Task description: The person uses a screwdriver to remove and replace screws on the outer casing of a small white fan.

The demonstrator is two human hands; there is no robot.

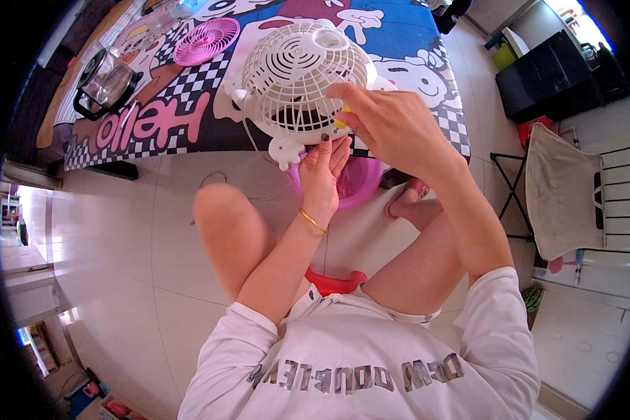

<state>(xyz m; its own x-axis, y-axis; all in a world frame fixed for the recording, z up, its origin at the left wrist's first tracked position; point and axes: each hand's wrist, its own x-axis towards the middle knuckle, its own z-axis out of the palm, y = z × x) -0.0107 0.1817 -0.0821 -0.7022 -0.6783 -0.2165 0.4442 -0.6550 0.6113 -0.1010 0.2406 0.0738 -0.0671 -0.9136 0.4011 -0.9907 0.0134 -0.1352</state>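
A white electric fan (297,63) with a domed, slotted housing lies near the table's front edge, its small white cartoon-shaped foot (285,150) hanging over. My right hand (399,126) is above the fan's right front side, fingers closed around a small yellow piece (342,117); most of it is hidden, so its kind is unclear. Just below the fan's front rim is my left hand (322,171), palm up with fingers stretched out and thumb raised against the rim. No object shows in that palm. Behind the fan to the left lies a pink round spiral grille (207,42).
The table (168,87) has a colourful cartoon cloth. A clear jug with a black handle (105,80) stands at left. Below the edge sits a pink basin (362,185), partly hidden. A red stool (336,282) shows between my legs. A folding chair (563,189) stands at right.
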